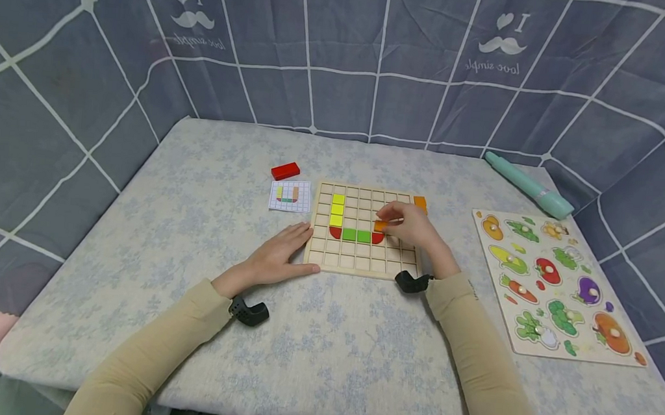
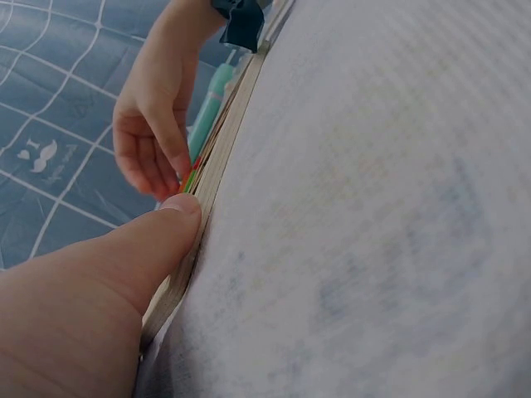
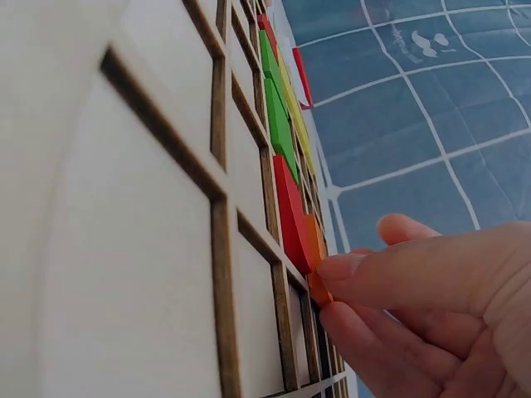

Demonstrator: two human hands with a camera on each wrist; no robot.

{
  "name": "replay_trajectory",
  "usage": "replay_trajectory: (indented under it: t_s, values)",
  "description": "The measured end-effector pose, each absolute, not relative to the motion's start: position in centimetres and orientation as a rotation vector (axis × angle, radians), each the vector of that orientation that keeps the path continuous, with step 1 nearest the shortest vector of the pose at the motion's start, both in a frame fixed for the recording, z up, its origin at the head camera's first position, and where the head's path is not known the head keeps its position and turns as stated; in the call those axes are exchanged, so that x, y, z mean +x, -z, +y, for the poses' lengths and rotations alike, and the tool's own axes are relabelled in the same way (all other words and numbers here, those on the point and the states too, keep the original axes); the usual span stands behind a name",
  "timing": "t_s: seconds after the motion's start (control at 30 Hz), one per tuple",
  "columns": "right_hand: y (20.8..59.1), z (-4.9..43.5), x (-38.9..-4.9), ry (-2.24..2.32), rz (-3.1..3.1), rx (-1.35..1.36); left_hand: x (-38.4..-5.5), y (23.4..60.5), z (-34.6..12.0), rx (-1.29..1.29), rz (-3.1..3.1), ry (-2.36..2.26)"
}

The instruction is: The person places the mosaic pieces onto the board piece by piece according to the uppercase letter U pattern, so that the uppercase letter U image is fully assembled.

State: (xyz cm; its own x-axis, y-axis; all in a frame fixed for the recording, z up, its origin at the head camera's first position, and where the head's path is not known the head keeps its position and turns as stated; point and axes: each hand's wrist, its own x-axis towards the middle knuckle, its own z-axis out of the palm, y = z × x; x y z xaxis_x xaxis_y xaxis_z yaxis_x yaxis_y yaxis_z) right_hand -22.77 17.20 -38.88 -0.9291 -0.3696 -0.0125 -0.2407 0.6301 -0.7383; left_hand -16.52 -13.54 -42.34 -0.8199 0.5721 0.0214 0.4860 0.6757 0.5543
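A wooden grid board (image 1: 351, 262) lies in the middle of the table. On it, several yellow squares (image 1: 337, 210) form a column, with two green squares (image 1: 356, 235) below and to the right, between two red rounded-corner pieces (image 1: 335, 233). My right hand (image 1: 408, 225) pinches an orange square tile (image 3: 316, 240) between thumb and finger, right above the right-hand red piece (image 3: 289, 211). With fingers straight, my left hand (image 1: 278, 254) rests along the board's left side. Its thumb (image 2: 178, 211) touches the near edge of the board.
Left of the board are a pattern card (image 1: 290, 196) and a red block (image 1: 285, 171). An orange piece (image 1: 421, 204) sits at the board's far right corner. Further right lie a vegetable puzzle board (image 1: 561, 284) and a teal cylindrical case (image 1: 529, 185).
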Motion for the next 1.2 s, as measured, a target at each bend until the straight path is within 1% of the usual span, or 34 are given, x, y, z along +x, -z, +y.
replay_trajectory:
  t_s: [0.3, 0.57, 0.7, 0.87, 1.03, 1.2]
  values:
    - [39.4, 17.0, -23.1, 1.203, 2.682, -0.508, -16.5, 42.4, -13.5, 0.868, 2.734, -0.844]
    - [37.6, 18.0, -22.8, 1.269, 2.647, -0.497, -16.4, 42.4, -13.7, 0.845, 2.729, -0.847]
    - [36.6, 19.3, -23.0, 1.309, 2.7, -0.422, -16.4, 42.5, -13.7, 0.843, 2.732, -0.834]
    - [36.2, 21.1, -23.8, 1.396, 2.773, -0.261, -16.4, 42.5, -13.6, 0.85, 2.737, -0.834]
    - [36.7, 22.3, -24.9, 1.451, 2.809, -0.061, -16.3, 42.3, -13.6, 0.846, 2.733, -0.842]
    - [37.8, 23.0, -25.8, 1.505, 2.809, 0.037, -16.3, 42.4, -13.6, 0.841, 2.736, -0.835]
